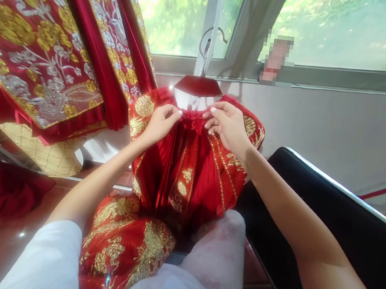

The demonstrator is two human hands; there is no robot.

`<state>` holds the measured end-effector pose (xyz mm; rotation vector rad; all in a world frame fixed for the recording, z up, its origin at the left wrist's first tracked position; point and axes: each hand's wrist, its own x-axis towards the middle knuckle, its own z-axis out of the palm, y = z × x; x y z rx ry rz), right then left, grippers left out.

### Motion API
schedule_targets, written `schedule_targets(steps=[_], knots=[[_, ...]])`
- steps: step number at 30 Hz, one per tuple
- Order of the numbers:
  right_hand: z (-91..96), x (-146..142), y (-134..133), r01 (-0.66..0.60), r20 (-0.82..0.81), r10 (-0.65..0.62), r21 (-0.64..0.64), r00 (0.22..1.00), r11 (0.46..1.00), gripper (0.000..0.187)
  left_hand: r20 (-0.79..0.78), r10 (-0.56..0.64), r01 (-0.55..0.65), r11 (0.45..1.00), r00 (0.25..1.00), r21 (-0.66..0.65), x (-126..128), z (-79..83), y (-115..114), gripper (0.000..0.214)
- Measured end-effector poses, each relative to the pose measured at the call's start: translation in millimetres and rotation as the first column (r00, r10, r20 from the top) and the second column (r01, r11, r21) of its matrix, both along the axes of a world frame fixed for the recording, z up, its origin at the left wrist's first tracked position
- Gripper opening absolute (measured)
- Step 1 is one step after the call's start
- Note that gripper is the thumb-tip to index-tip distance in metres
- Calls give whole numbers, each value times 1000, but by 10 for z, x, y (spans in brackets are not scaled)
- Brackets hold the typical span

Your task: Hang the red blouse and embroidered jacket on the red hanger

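In front of me a red gown (201, 164) with gold embroidery hangs from a dark red hanger (198, 86) with a metal hook. My left hand (163, 121) pinches the gown's neckline on the left side, thumb and fingertips together. On the right side of the neckline, my right hand (226, 123) has its thumb and index finger closed on the collar edge, the other fingers bent below. Ruffled red fabric (194, 122) bunches between the two hands. Part of the gold-patterned gown (124, 244) lies over my left leg.
Red garments with gold and silver embroidery (50, 42) hang at the left. A black panel with a pale edge (323, 226) stands at the right. Behind the hanger are a window frame (219, 68) and a pale wall (321, 127). Red fabric (5, 187) lies low at the left.
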<state>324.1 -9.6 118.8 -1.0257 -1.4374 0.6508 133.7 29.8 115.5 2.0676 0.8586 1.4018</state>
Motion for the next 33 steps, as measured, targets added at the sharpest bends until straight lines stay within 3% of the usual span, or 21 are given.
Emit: schedule_targets(steps=[5, 10, 13, 14, 16, 17, 19, 22, 27, 33], knots=[[4, 83, 12, 58, 152, -67, 63, 986, 996, 12, 42, -184, 188, 961, 982, -201, -67, -67, 77, 32], [1, 234, 38, 136, 204, -148, 71, 968, 988, 8, -90, -123, 105, 977, 988, -187, -232, -149, 118, 35], [-30, 242, 60, 176, 188, -195, 113, 963, 978, 8, -214, 32, -34, 999, 976, -3, -254, -130, 57, 34], [-48, 227, 62, 193, 185, -217, 142, 958, 971, 7, -255, 114, -85, 989, 960, 124, -242, -113, 28, 31], [-102, 170, 55, 244, 199, -294, 242, 935, 939, 11, -342, 268, -124, 913, 901, 388, -193, -74, -26, 15], [-139, 129, 44, 275, 223, -352, 314, 909, 909, 15, -390, 323, -106, 868, 862, 485, -156, -58, -42, 8], [-232, 26, 16, 306, 312, -480, 469, 820, 828, 17, -485, 387, -42, 813, 784, 581, -67, -37, -40, 23], [-394, -154, -13, 259, 494, -603, 598, 627, 759, 19, -596, 413, -5, 825, 689, 565, 64, -24, 44, 27], [-528, -358, 57, 292, 646, -655, 588, 392, 754, 22, -675, 309, 1, 909, 670, 417, 129, 37, 162, 27], [-437, -399, 141, 227, 748, -609, 565, 265, 793, 33, -702, 245, 50, 927, 669, 372, 62, 89, 159, 26]])
